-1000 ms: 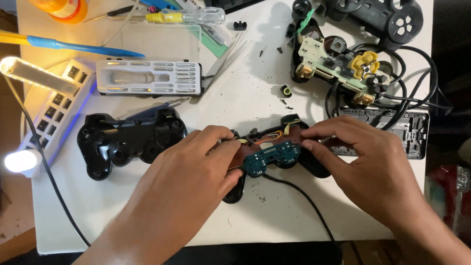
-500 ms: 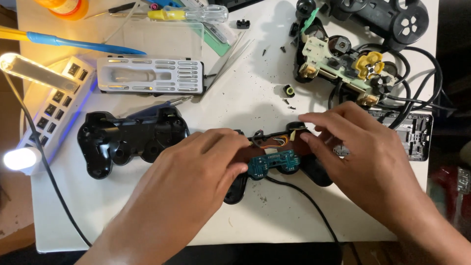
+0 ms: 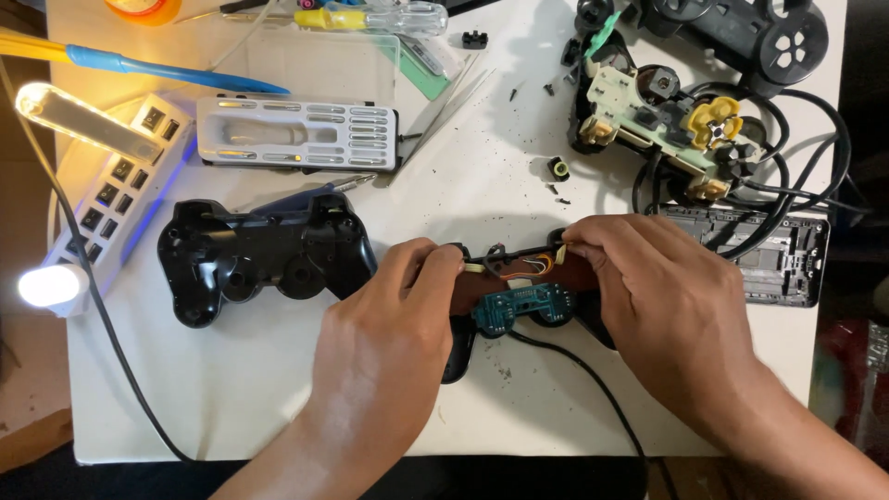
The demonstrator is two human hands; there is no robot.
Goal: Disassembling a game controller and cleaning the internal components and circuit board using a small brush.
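Note:
An opened black game controller (image 3: 519, 296) lies on the white table (image 3: 278, 398), its brown and teal circuit boards and coloured wires exposed. My left hand (image 3: 389, 324) grips its left side, thumb and fingers on the board's left edge. My right hand (image 3: 657, 296) covers its right side, fingertips pinching the board's upper right edge near the wires. A black cable (image 3: 593, 389) runs from the controller toward the table's near edge. An empty black controller shell (image 3: 264, 255) lies just left of my left hand.
A screwdriver bit case (image 3: 296, 134), a white switch strip (image 3: 111, 199) and a lit lamp (image 3: 74, 120) sit at left. A second dismantled controller (image 3: 667, 120) with tangled cables, a black shell (image 3: 750, 32) and a black tray (image 3: 769, 255) are at right. Small screws (image 3: 556, 171) dot the table.
My right hand has slid left and up along the board's top edge to the wires. My left hand has drawn back, uncovering more of the board.

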